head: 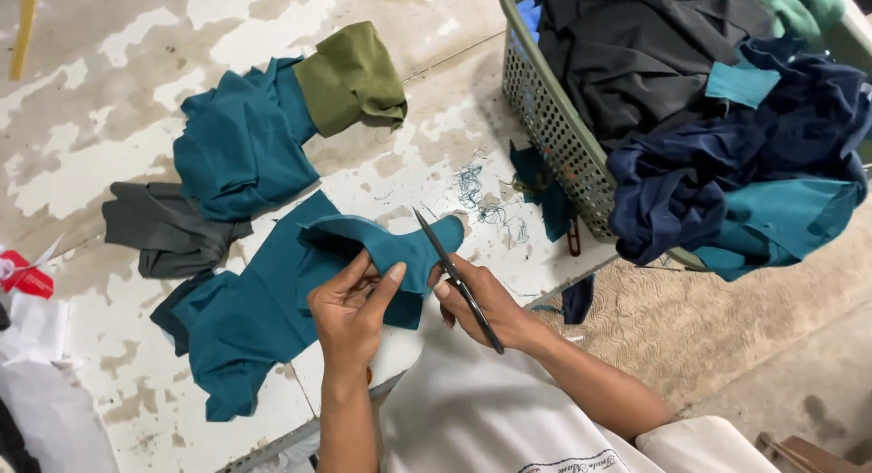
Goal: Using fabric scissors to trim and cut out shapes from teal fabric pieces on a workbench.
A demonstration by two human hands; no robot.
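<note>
Teal cloth [272, 310] lies big on the near table [409, 173]; it looks soft, light and floppy, best pinched at its folded edge. Far right, a green basket [554, 128] holds dark clothes. The left hand [350, 305] pinches the cloth's fold. The right hand [486, 300] grips thin black scissors [454, 278]. A small red tag [25, 275] sits far left.

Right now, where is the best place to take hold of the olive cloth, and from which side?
Grip the olive cloth at its free folded edge on the right, coming from above. Its left end seems to join the teal cloth, so that side is less free.
</note>
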